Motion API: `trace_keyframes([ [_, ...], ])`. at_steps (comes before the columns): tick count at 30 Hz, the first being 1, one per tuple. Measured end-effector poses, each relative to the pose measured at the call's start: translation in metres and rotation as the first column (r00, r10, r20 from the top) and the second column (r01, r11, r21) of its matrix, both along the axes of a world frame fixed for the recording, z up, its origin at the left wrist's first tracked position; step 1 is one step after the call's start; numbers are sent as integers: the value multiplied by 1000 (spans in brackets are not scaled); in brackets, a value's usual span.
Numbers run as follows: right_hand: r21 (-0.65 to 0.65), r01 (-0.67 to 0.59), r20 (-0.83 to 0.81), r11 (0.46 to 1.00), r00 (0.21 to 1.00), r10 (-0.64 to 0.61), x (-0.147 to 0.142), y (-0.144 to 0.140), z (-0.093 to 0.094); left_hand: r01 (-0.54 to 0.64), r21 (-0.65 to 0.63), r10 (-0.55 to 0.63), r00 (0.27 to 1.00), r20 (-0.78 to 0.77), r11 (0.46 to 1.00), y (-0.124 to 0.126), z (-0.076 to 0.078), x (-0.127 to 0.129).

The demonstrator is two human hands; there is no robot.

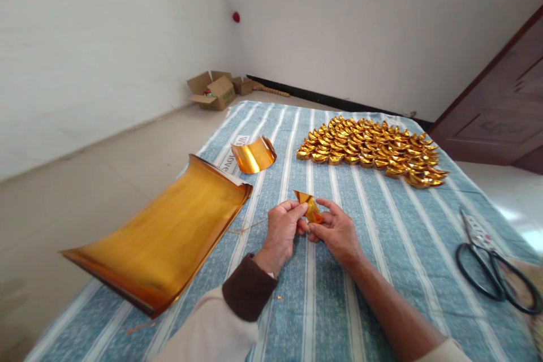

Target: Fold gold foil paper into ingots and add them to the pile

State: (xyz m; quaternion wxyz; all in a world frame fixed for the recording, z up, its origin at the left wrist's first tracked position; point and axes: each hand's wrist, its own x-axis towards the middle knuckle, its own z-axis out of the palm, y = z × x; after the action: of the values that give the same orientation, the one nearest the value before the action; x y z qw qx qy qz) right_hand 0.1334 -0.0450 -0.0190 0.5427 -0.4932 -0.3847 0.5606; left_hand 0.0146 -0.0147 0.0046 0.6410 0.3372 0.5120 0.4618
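Both hands pinch a small folded piece of gold foil paper [311, 206] above a blue striped cloth [382, 249]. My left hand [282, 232] grips its left side with thumb and fingers. My right hand [335, 231] holds its lower right part. A large stack of gold foil sheets [165, 232] lies curled to the left of my hands. A smaller curled gold sheet [253, 155] rests beyond it. Many folded gold paper ingots [371, 150] are laid out in rows at the far side of the cloth.
Black-handled scissors [487, 263] lie at the right edge of the cloth. Open cardboard boxes [214, 90] sit on the floor in the far corner by the white wall. A dark wooden door [500, 107] stands at the right.
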Motion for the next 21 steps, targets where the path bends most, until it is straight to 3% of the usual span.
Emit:
trace_keyframes([
  [10, -24, -12, -34, 1000, 999, 11, 0, 2, -1, -5, 10, 4, 1000, 26, 1000, 0, 0, 2],
  [16, -13, 26, 87, 1000, 996, -25, 2, 1, 3, -59, 53, 57, 998, 41, 997, -1, 3, 2],
  [21, 15, 31, 90, 999, 995, -32, 3, 2, 3, -52, 44, 49, 997, 57, 998, 0, 1, 2],
])
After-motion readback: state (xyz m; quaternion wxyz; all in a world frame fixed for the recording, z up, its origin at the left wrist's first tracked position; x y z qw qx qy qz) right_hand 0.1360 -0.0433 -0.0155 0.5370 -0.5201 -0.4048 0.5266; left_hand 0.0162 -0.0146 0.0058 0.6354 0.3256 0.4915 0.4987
